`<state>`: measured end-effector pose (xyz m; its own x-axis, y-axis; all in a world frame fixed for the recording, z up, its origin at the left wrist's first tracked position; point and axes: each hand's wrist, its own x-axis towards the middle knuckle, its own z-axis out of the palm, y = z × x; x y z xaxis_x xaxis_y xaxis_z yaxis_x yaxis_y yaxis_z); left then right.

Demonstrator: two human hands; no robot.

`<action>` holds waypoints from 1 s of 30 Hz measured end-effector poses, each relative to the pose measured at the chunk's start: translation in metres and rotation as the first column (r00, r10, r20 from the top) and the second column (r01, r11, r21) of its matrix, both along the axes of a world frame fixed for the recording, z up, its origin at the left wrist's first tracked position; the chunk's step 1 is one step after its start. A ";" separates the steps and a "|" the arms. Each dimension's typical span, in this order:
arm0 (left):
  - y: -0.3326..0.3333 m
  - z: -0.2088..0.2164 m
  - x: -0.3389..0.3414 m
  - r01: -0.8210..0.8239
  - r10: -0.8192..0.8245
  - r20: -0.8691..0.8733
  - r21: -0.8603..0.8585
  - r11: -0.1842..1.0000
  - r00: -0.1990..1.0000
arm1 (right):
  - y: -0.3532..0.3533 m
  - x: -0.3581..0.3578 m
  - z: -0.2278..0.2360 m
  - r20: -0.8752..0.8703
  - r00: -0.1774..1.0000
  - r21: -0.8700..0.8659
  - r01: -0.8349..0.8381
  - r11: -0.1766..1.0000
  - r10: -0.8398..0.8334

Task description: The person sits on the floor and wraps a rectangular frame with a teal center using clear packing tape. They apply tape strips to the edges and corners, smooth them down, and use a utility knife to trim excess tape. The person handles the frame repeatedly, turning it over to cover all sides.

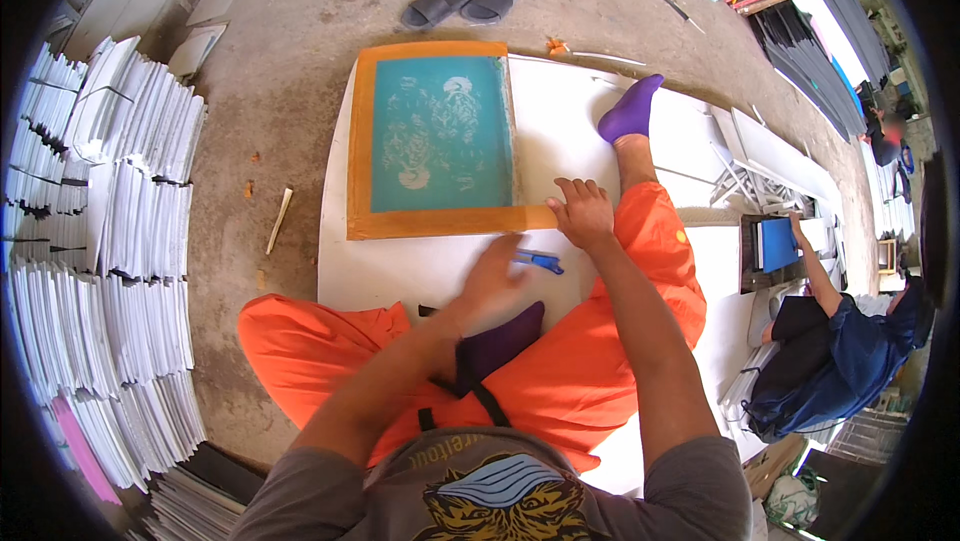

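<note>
On the white board in front of us lies a screen-printing frame, flat, with a blue-green mesh, pale marks on it and an orange-brown border. Our right hand is at its near right corner. The fingers are loose and a bit spread, with nothing held in them, and we cannot tell if the thumb presses on the border. Our left hand is just below the frame, and it is blurry. A small blue tool is right beside its fingers, but we cannot tell if they grip it.

We sit in orange trousers, with one purple sock out to the right of the frame and the other foot tucked in close. Past the board, two dark sandals sit on the floor. Big stacks of white sheets stand on our left. On our right, a co-worker in a dark blue top has a hand at a blue panel.
</note>
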<state>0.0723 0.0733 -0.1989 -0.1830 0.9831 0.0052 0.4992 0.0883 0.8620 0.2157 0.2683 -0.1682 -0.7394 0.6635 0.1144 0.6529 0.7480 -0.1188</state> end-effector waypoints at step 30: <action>0.067 -0.031 0.136 -0.265 0.334 -0.272 0.261 0.928 0.903 | -0.076 -0.051 0.004 0.221 0.836 -0.526 -0.332 0.783 0.503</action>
